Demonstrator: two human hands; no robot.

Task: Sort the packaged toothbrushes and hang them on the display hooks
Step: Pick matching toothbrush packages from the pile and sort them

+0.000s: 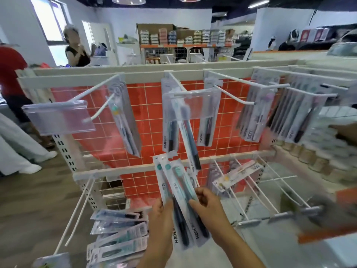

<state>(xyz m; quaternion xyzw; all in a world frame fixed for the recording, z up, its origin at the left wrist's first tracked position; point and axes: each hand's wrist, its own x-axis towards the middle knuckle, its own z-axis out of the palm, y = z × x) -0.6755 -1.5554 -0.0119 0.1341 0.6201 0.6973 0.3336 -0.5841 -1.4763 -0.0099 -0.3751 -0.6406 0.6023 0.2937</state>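
Note:
Both hands hold a fanned bunch of packaged toothbrushes [174, 182] with teal heads and dark handles, upright in front of the rack. My left hand [161, 215] grips the bunch from the left, and my right hand [207, 202] pinches the front pack at its right edge. Above them, more packs [172, 132] hang on the middle upper hook [176, 82] behind a clear label holder. A pile of loose packs [117, 235] lies at the lower left. One pale pack [237, 173] rests across the lower wire hooks [257, 192].
An upper left hook [96, 111] carries a few packs at its back. Hooks at the upper right [270, 105] are full of packs. An orange grid panel [150, 105] backs the rack. Two people stand at the far left. Shelves of goods fill the background.

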